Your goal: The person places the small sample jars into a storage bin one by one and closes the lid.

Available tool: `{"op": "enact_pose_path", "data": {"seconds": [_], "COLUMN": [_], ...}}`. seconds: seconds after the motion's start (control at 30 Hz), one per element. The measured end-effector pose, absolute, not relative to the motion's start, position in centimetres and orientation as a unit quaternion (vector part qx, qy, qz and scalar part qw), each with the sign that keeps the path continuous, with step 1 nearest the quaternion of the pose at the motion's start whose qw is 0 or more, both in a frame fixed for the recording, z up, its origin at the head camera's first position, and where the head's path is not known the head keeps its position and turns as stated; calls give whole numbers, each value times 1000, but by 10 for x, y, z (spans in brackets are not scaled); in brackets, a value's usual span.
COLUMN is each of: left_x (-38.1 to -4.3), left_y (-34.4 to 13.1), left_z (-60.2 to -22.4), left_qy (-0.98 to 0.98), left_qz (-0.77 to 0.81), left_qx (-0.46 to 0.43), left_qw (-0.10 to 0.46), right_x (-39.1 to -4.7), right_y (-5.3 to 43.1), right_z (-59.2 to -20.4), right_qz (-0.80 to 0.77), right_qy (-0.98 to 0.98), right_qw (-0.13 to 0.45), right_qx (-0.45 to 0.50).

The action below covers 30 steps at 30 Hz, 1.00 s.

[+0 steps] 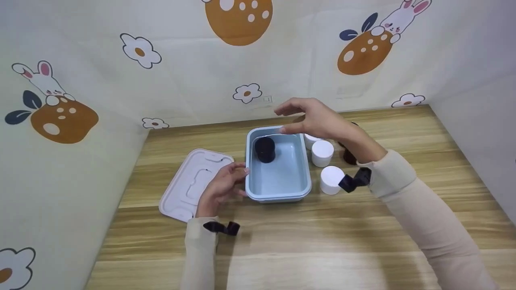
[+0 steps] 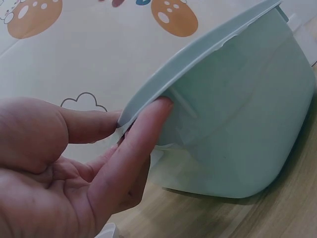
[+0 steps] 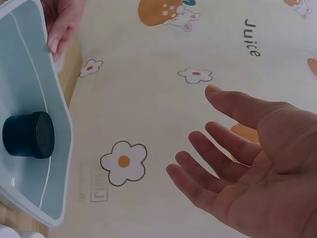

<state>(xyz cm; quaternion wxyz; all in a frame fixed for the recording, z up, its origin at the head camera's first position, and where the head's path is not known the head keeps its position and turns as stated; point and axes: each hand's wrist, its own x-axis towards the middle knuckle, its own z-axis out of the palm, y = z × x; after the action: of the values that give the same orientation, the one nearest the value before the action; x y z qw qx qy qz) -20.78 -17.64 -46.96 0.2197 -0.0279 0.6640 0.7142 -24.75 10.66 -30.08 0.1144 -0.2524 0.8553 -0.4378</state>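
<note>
A light blue plastic box [image 1: 278,197] stands on the table with its top uncovered. My left hand [image 1: 221,185] pinches its left rim, the thumb above and a finger [image 2: 141,136] underneath in the left wrist view. Inside, near the far left corner, sits a black jar [image 1: 265,150], which also shows in the right wrist view. My right hand [image 1: 318,119] is raised by the box's far right corner, its fingers [image 3: 223,158] spread and loosely bent around nothing. Under the left hand and beside the box lies a pale lid [image 1: 181,189], partly covered by that hand.
Right of the box stand white jars [image 1: 322,153], one partly hidden by the right hand. A dark brown object [image 1: 349,156] shows behind the right wrist. A patterned cloth wall [image 1: 193,88] rises at the table's back edge, with side walls at left and right.
</note>
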Motion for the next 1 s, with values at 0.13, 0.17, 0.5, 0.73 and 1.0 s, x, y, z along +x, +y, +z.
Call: {"op": "enact_pose_path", "data": {"seconds": [0.13,0.17,0.5,0.73,1.0], "left_x": [-208,-208,-209,-208,-208], "left_y": [-177,-176,-175,-175,-176], "left_z": [-470,-470,-472,-473,-473], "left_qy": [663,663,672,660,662], "left_qz": [716,716,705,718,717], "left_qx": [-28,-29,-51,-45,-48], "left_qw": [218,217,222,218,212], "right_x": [-238,-236,-215,-202,-204], "right_y": [116,119,154,181,211], "right_z": [-302,-303,-317,-340,-372], "right_qz": [-452,-455,-520,-634,-713], "right_qy": [847,845,817,745,678], "right_qw": [98,92,58,-2,-55], "right_qx": [-262,-266,-243,-210,-172]}}
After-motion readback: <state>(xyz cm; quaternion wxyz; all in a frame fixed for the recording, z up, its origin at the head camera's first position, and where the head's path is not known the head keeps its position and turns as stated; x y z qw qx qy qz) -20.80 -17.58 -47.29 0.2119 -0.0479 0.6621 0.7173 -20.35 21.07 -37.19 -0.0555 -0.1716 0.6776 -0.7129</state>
